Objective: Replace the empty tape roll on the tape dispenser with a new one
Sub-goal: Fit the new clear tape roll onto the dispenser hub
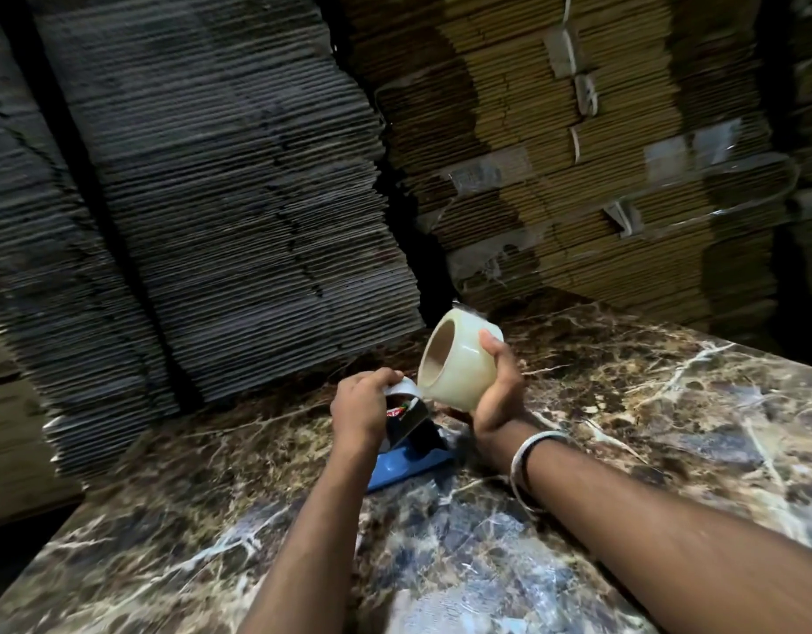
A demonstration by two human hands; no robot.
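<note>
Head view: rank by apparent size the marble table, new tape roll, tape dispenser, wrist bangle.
1. Marble table, by far the largest.
2. New tape roll, held in the right hand.
3. Tape dispenser, close to the roll; partly hidden by the left hand, so unsure.
4. Wrist bangle, smallest.

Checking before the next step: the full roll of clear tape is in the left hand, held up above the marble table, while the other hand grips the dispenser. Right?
Not quite: the head view shows the full roll of clear tape in the right hand. It is held above the marble table, and the left hand grips the dispenser.
</note>
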